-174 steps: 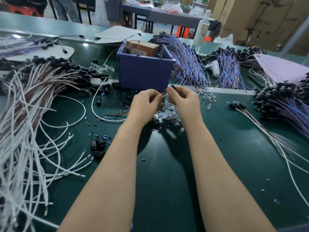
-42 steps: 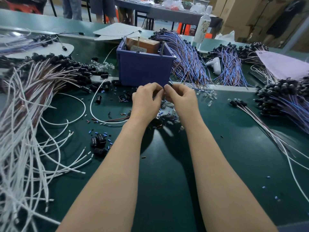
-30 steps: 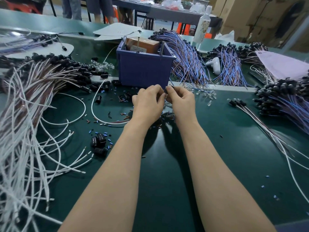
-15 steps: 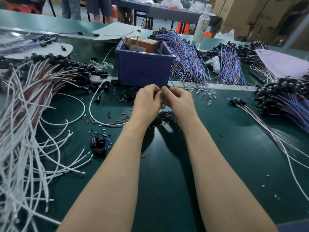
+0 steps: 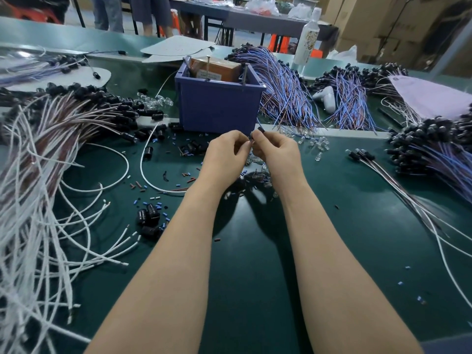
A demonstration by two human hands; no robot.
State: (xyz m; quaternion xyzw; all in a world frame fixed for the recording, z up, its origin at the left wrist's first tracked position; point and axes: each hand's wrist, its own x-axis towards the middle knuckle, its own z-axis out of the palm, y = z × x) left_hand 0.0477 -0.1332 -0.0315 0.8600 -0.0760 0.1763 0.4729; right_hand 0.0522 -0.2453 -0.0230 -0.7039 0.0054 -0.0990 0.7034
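The green work table [image 5: 255, 264] carries wire bundles on both sides: white wires [image 5: 38, 213] at the left, blue-violet wires [image 5: 286, 98] behind. A blue bin [image 5: 219, 111] stands at centre rear.

Both hands meet just in front of the bin, raised above the table. The right hand [image 5: 277, 155] pinches a small black part [image 5: 260, 129] between thumb and forefinger, and the part projects above its fingertips. The left hand [image 5: 226, 155] has curled fingers, with its fingertips pinching the part's lower end and touching the right hand's. Loose clear bulbs [image 5: 319, 146] lie near the right hand, and black caps [image 5: 149, 217] lie left of the left forearm.
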